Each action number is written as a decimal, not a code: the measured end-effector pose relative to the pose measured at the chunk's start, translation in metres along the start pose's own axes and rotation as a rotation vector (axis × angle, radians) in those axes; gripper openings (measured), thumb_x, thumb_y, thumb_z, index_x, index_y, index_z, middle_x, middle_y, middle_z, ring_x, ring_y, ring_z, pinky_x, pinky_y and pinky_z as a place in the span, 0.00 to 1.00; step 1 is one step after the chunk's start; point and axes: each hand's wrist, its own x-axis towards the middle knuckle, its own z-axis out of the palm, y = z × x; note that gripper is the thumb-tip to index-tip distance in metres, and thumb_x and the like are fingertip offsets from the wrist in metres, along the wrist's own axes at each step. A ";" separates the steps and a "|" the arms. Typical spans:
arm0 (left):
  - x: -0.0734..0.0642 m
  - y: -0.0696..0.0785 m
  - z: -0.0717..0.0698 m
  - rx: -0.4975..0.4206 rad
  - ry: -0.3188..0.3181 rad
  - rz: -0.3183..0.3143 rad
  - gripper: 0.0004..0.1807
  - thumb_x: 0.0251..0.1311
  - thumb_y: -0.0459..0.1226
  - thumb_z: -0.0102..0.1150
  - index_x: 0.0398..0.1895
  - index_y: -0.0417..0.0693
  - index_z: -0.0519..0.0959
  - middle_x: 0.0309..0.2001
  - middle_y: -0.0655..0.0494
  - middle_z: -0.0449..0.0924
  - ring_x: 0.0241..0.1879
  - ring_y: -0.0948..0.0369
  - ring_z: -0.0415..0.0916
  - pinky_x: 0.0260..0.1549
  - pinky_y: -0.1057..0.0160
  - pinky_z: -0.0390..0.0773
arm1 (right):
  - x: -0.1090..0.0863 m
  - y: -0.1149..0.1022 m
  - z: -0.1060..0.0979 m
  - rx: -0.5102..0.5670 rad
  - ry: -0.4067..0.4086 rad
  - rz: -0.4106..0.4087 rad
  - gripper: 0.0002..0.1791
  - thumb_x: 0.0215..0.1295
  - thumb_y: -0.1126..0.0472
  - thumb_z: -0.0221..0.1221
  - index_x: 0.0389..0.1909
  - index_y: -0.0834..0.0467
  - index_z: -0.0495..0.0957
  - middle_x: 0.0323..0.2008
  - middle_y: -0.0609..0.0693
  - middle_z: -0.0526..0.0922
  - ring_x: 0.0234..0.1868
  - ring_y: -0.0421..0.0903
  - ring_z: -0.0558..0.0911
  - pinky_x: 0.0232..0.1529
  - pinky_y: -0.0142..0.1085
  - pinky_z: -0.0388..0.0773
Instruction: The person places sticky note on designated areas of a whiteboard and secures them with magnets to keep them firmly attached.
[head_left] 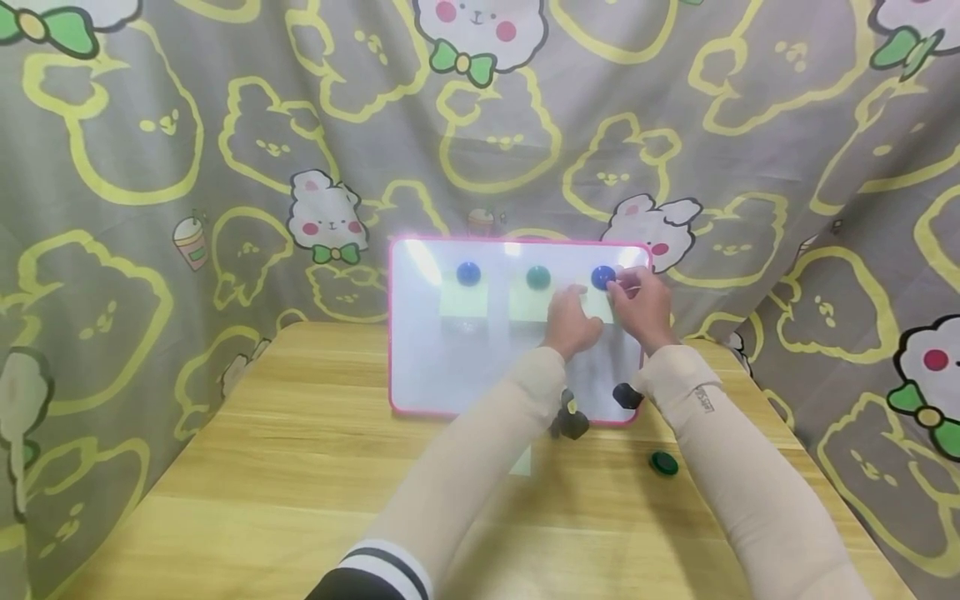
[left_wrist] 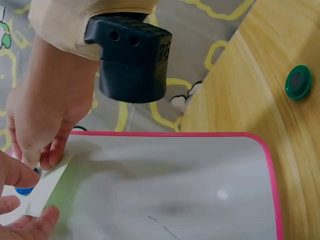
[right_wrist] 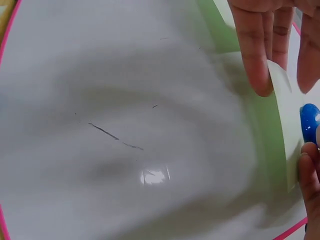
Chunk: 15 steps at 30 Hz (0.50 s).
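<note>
A whiteboard (head_left: 442, 375) with a pink frame leans upright at the back of the table. Along its top, a blue magnet (head_left: 468, 273) and a green magnet (head_left: 538, 277) sit over pale green sticky notes (head_left: 463, 302). At the right, my right hand (head_left: 645, 308) pinches another blue magnet (head_left: 602, 277) at its edge, against the board. My left hand (head_left: 573, 321) is beside it; its straight fingers touch the third sticky note (right_wrist: 282, 120), whose lower edge stands off the board. In the left wrist view, fingers partly cover that magnet (left_wrist: 24, 191).
A loose green magnet (head_left: 663, 463) lies on the wooden table (head_left: 300, 467), right of the board. A pale paper piece (head_left: 522, 462) lies partly behind my left sleeve. Black wrist cameras (head_left: 628, 396) hang under both wrists. A patterned curtain (head_left: 300, 125) surrounds the table.
</note>
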 end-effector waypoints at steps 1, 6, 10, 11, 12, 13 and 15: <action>-0.001 0.000 0.000 0.002 -0.006 0.005 0.32 0.55 0.33 0.61 0.66 0.44 0.68 0.63 0.50 0.70 0.59 0.57 0.68 0.60 0.62 0.69 | -0.001 0.000 -0.001 0.004 -0.002 -0.002 0.19 0.69 0.54 0.55 0.53 0.64 0.74 0.46 0.61 0.78 0.46 0.56 0.77 0.44 0.48 0.79; -0.006 -0.003 -0.003 0.000 -0.026 0.022 0.34 0.54 0.33 0.61 0.67 0.46 0.66 0.64 0.52 0.69 0.61 0.57 0.67 0.61 0.62 0.68 | -0.011 -0.002 -0.004 0.026 0.004 -0.015 0.19 0.70 0.56 0.53 0.54 0.64 0.73 0.46 0.61 0.78 0.46 0.56 0.77 0.44 0.47 0.79; -0.018 -0.008 -0.006 -0.003 -0.015 0.061 0.33 0.57 0.34 0.61 0.68 0.45 0.65 0.66 0.51 0.67 0.65 0.56 0.64 0.64 0.61 0.63 | -0.019 0.002 -0.003 0.054 0.018 -0.009 0.18 0.68 0.58 0.53 0.53 0.65 0.73 0.45 0.61 0.78 0.45 0.55 0.77 0.44 0.45 0.78; -0.022 -0.010 -0.006 -0.001 -0.007 0.078 0.33 0.58 0.35 0.61 0.68 0.45 0.65 0.66 0.51 0.68 0.65 0.56 0.64 0.65 0.62 0.62 | -0.022 0.002 -0.004 0.064 0.015 0.000 0.18 0.68 0.58 0.53 0.54 0.64 0.73 0.45 0.61 0.78 0.45 0.55 0.77 0.44 0.45 0.78; -0.025 -0.012 -0.007 0.000 0.001 0.102 0.32 0.58 0.35 0.61 0.68 0.44 0.66 0.66 0.50 0.68 0.66 0.56 0.63 0.65 0.63 0.62 | -0.024 0.003 -0.004 0.072 0.016 0.008 0.18 0.68 0.58 0.53 0.54 0.64 0.73 0.45 0.61 0.77 0.45 0.55 0.77 0.44 0.45 0.78; -0.029 -0.014 -0.007 -0.001 0.009 0.128 0.32 0.59 0.35 0.61 0.67 0.43 0.66 0.65 0.49 0.68 0.66 0.55 0.64 0.65 0.63 0.61 | -0.027 0.004 -0.005 0.080 0.018 0.014 0.18 0.69 0.58 0.53 0.54 0.64 0.72 0.46 0.61 0.77 0.45 0.55 0.77 0.44 0.44 0.78; -0.037 -0.018 -0.007 0.000 0.023 0.175 0.30 0.58 0.35 0.61 0.66 0.41 0.68 0.64 0.48 0.70 0.65 0.55 0.65 0.65 0.64 0.62 | -0.033 0.007 -0.005 0.098 0.025 0.019 0.19 0.68 0.58 0.53 0.54 0.65 0.72 0.45 0.62 0.77 0.45 0.56 0.78 0.44 0.44 0.78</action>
